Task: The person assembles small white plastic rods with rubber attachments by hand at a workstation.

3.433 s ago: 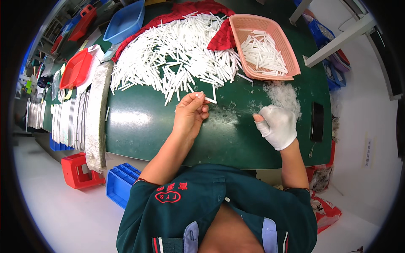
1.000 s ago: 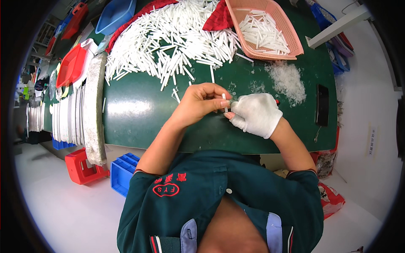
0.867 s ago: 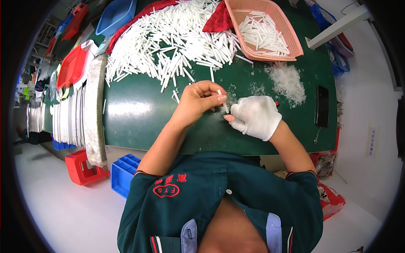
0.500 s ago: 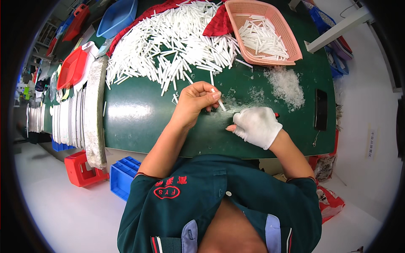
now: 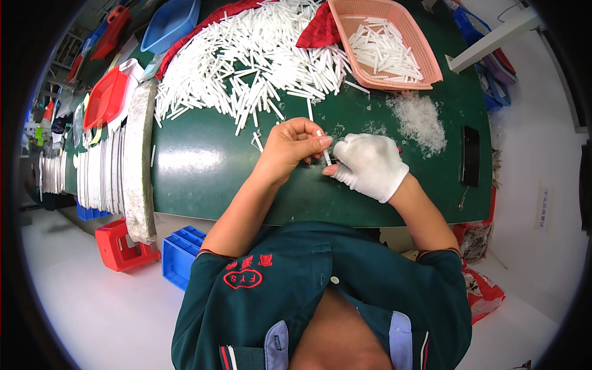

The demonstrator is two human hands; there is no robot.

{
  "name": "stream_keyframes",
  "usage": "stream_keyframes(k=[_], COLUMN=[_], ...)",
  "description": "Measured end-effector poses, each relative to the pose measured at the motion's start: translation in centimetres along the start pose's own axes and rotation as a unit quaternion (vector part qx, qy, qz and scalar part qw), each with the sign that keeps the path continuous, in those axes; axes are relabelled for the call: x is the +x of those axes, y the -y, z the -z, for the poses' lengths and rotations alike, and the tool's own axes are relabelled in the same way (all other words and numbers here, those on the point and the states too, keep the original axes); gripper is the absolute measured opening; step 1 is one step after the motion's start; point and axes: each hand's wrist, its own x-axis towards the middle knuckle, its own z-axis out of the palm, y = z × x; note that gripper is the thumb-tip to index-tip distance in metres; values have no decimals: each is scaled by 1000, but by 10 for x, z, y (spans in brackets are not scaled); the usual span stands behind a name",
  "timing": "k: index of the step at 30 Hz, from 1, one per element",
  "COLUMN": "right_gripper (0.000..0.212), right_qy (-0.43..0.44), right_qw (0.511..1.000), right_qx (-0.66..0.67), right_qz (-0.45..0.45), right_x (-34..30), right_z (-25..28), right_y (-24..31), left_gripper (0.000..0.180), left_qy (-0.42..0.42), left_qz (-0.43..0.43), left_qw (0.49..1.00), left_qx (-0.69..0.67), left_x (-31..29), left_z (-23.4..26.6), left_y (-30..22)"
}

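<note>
Between thumb and fingers, my bare left hand point(image 5: 288, 151) pinches a short white plastic stick point(image 5: 327, 155), tilted with its lower end toward my right hand. My right hand point(image 5: 373, 165) wears a white glove that leaves the thumb tip bare. It is closed around a tool whose red end point(image 5: 400, 149) peeks out behind the glove; the rest is hidden. The bare thumb tip is at the stick's lower end. Beyond both hands, a large pile of similar white sticks point(image 5: 259, 68) covers the far side of the green table point(image 5: 246, 197).
A pink basket point(image 5: 388, 85) with more sticks stands at the far right, above a heap of clear shavings point(image 5: 420, 123). A black phone point(image 5: 470, 155) lies at the right edge. Stacked boards point(image 5: 102, 176), a red tray point(image 5: 106, 98) and a blue basin point(image 5: 169, 28) are at left.
My right hand has moved left and slightly away from me, so its thumb now meets the stick's lower end. My left hand stays nearly in place, still holding the stick.
</note>
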Motion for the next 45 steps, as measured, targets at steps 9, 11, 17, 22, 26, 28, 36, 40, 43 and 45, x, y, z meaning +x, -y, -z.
stream_keyframes(k=[9, 11, 17, 22, 26, 28, 36, 40, 43, 45], right_gripper=[36, 37, 30, 31, 32, 32, 33, 34, 35, 35], right_qy=[12, -11, -94, -158, -213, -226, -231, -232, -237, -237], right_qw=[999, 998, 945, 940, 943, 942, 945, 948, 951, 953], right_qx=[30, 54, 262, 254, 222, 219, 201, 187, 169, 161], right_qz=[-22, -29, -173, -166, -129, -118, -114, -111, -103, -95], right_x=[-8, -12, -11, -3, 0, 0, -1, -2, -1, -1], right_z=[-1, -4, -15, -27, -28, -28, -30, -31, -31, -32], right_y=[-5, -6, 9, 10, 11, 11, 12, 11, 11, 10], left_gripper=[10, 10, 7, 7, 8, 6, 4, 4, 4, 3], left_qy=[-30, -47, -14, 22, 22, 33, 42, 39, 30, 28], left_qz=[-19, -16, 39, 62, 55, 54, 62, 68, 69, 64], left_qw=[999, 998, 957, 936, 937, 929, 925, 924, 926, 927], left_qx=[-1, -31, -287, -347, -344, -364, -372, -375, -370, -368], left_x=[-2, 0, -1, -4, -6, -6, -8, -9, -9, -9], left_z=[0, 2, 5, -3, -7, -9, -10, -12, -13, -13], left_y=[-3, -3, 11, 15, 18, 19, 25, 24, 24, 24])
